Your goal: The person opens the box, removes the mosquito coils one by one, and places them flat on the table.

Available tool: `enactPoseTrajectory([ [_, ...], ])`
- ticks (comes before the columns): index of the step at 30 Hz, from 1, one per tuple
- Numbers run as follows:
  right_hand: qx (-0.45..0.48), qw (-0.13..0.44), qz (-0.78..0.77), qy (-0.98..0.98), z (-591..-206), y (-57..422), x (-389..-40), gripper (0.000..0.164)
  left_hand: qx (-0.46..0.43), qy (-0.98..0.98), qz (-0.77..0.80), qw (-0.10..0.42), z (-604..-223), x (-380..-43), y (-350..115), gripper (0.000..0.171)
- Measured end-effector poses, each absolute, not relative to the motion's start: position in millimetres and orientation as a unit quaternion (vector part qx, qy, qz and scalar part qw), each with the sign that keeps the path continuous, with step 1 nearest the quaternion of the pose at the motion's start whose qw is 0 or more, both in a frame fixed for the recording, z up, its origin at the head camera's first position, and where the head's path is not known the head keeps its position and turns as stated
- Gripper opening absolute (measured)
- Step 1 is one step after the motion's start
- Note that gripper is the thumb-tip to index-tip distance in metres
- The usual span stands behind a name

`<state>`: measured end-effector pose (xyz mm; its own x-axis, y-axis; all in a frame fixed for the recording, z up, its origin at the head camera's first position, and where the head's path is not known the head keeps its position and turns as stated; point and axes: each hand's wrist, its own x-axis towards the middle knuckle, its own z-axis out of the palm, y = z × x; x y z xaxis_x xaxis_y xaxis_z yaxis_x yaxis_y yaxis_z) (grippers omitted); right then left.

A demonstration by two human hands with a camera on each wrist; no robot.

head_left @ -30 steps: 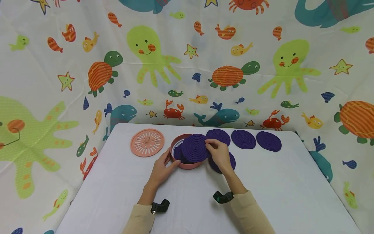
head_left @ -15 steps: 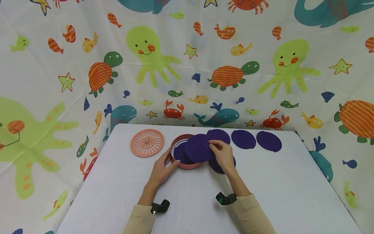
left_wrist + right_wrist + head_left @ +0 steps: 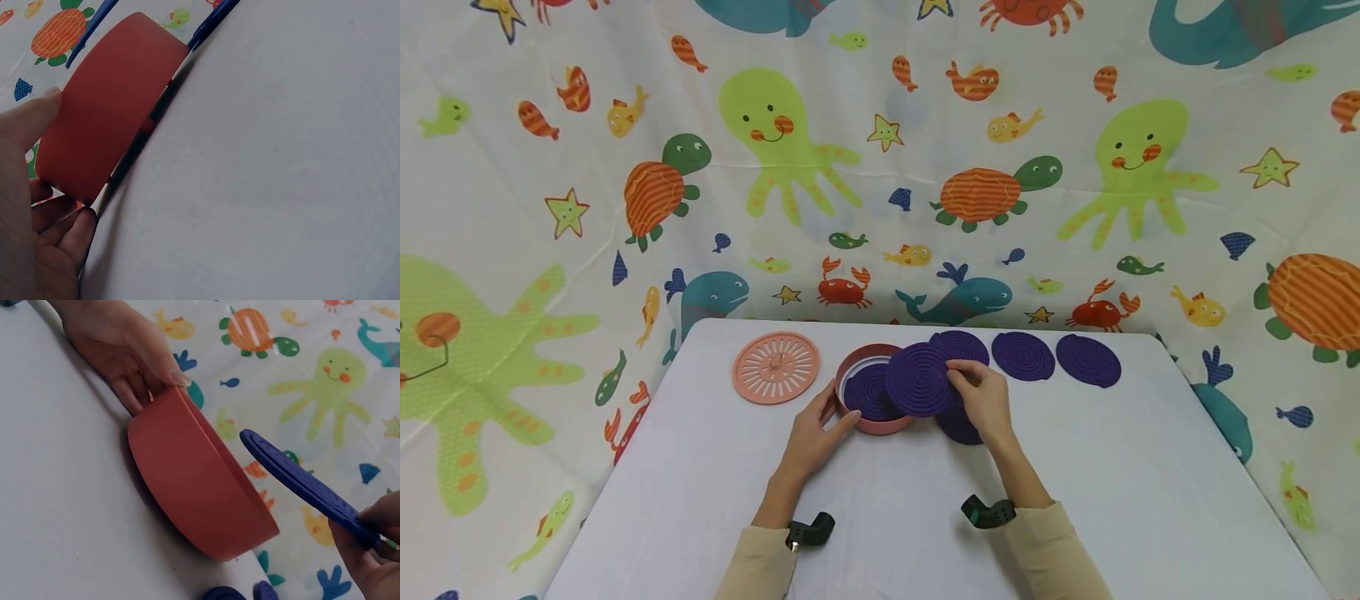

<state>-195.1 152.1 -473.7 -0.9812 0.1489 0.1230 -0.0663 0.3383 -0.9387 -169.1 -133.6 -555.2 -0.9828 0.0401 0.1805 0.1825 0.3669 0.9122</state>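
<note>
My left hand grips the side of a round reddish-pink holder, thumb at its rim and fingers curled along the wall and base. Inside the holder lies a purple coaster with spiral grooves. Another purple coaster is pinched at its right edge between thumb and fingers of my right hand. In the right wrist view this coaster is tilted and raised apart from the holder. From above it overlaps the holder's right side. The left wrist view shows the holder's outer wall.
Along the table's back edge lie a partly covered purple coaster, a second coaster and a third coaster. One more coaster lies under the right hand's side. A salmon slotted disc with a centre knob sits left of the holder.
My right hand has drawn the pinched coaster rightward, uncovering more of the coaster inside the holder. The left hand keeps its grip in place.
</note>
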Motion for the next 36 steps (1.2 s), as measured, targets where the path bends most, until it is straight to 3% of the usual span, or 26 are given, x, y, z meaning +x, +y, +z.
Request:
enactPoseTrajectory([
  [36,-0.063,0.121,0.595,-0.792,-472.5,194.7,-184.3,0.02,-0.063,-0.829,-0.553,0.063,-555.5,-169.4,-132.1,0.084],
])
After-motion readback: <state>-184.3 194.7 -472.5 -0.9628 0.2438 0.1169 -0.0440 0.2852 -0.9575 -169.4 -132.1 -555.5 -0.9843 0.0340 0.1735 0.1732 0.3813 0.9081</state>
